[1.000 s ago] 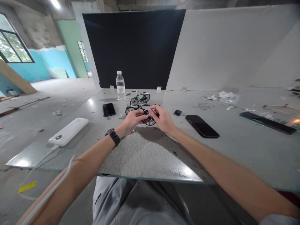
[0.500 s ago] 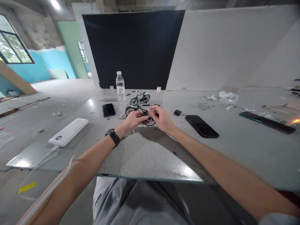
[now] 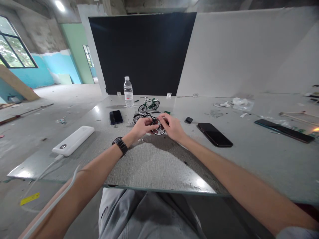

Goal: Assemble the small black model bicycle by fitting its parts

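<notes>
bicycle in both hands (image 3: 149,120): black
bicycle behind the hands (image 3: 149,105): green
power bank left of the left hand (image 3: 73,140): white

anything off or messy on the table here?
Nothing spilled or broken. Only loose clutter: crumpled plastic wrap and scraps at the table's far right. Water bottle and green model bike stand upright.

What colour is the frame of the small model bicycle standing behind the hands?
Green, with black wheels; the model bicycle shows best in the head view.
</notes>
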Demonstrator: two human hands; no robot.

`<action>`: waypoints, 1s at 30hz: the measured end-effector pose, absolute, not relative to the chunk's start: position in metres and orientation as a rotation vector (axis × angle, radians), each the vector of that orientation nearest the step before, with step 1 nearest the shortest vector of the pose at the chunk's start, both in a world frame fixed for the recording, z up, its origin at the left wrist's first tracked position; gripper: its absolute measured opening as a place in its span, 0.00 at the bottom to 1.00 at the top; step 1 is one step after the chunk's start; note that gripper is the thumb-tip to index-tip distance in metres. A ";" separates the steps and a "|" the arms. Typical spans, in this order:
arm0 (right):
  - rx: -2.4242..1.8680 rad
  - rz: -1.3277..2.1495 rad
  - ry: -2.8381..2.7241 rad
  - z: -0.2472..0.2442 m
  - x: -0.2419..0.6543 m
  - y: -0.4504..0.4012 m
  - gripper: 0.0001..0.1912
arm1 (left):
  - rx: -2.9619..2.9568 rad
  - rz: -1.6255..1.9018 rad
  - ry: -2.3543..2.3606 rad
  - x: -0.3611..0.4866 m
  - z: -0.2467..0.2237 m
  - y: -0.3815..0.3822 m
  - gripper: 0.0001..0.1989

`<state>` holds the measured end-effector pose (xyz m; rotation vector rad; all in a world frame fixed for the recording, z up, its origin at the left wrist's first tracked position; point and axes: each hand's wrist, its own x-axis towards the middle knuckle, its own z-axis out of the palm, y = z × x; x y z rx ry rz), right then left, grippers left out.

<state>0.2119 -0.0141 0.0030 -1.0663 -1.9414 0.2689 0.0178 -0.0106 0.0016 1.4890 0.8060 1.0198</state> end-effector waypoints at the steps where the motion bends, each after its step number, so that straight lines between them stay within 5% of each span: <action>1: -1.068 0.262 -1.940 0.003 0.213 -0.013 0.24 | 1.510 1.027 0.827 0.017 0.001 -0.009 0.11; 14: -1.370 0.131 -2.233 -0.006 0.239 0.016 0.09 | 1.528 1.062 0.879 0.015 -0.010 0.005 0.05; 30: -1.327 0.213 -2.351 -0.010 0.229 0.013 0.12 | 1.597 1.069 0.906 0.014 -0.010 0.006 0.06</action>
